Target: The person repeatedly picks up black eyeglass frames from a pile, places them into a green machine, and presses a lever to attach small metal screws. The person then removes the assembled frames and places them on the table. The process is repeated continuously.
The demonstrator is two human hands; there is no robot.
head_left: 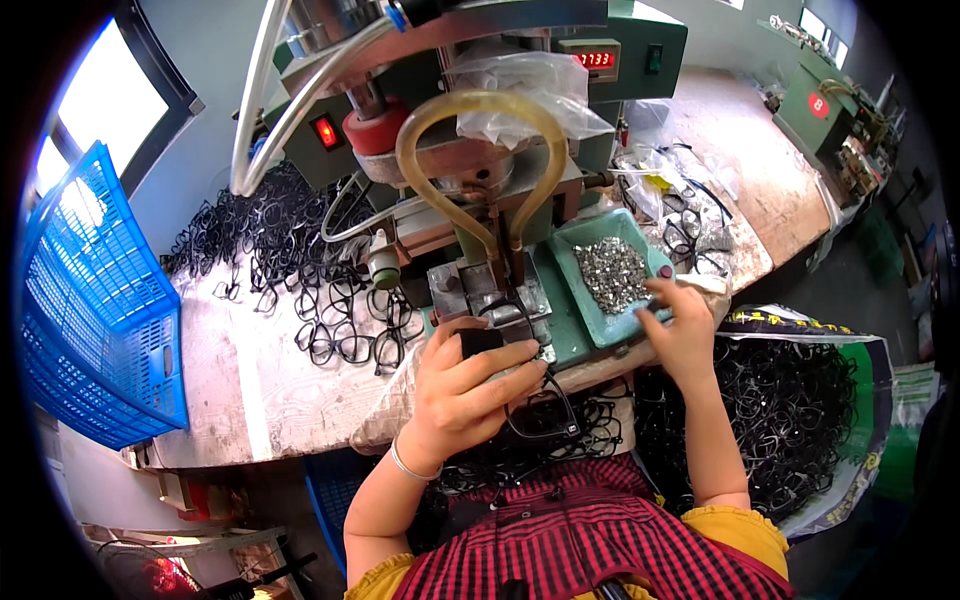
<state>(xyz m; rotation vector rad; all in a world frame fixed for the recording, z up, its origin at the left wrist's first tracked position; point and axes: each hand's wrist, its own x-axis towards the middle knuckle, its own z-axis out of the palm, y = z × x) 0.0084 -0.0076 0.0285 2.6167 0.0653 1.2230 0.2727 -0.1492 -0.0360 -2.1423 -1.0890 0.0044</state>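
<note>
A person in a red checked apron (pixel 590 540) is sitting at a workbench (pixel 250 370). The left hand (pixel 470 385) is gripping a black eyeglass frame (pixel 540 415), fingers curled around it, just before a green machine (pixel 480 180). The right hand (pixel 680 325) is resting at a green tray (pixel 590 310) of small metal parts (pixel 612 272), fingertips pinched together. More frames (pixel 290 260) are lying piled on the bench beyond, beside a blue crate (pixel 95 300).

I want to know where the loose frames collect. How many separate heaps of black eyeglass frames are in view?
4: a pile left of the machine, some in clear plastic right of it, a sackful at lower right, and some on the lap. More may be hidden.
</note>
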